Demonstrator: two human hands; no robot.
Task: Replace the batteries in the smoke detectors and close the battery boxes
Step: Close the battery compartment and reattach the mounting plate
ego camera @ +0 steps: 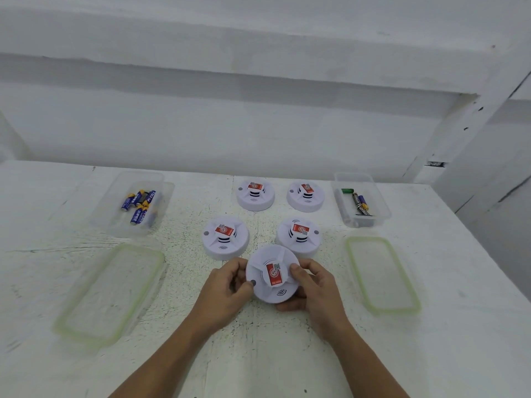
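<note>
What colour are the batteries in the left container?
The batteries are blue with yellow ends, seen in the head view.

Five smoke detectors [272,273] lay there: two at twelve o'clock, two central, one at six. Two clear boxes [362,200] sat at ten and two, two lids [382,275] at eight and four. Batteries [140,206] overlapped, uncountable.

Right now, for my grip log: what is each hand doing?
Left hand: closed, gripping the left rim of the smoke detector.
Right hand: closed, gripping the same smoke detector's right side, thumb on top.
</note>
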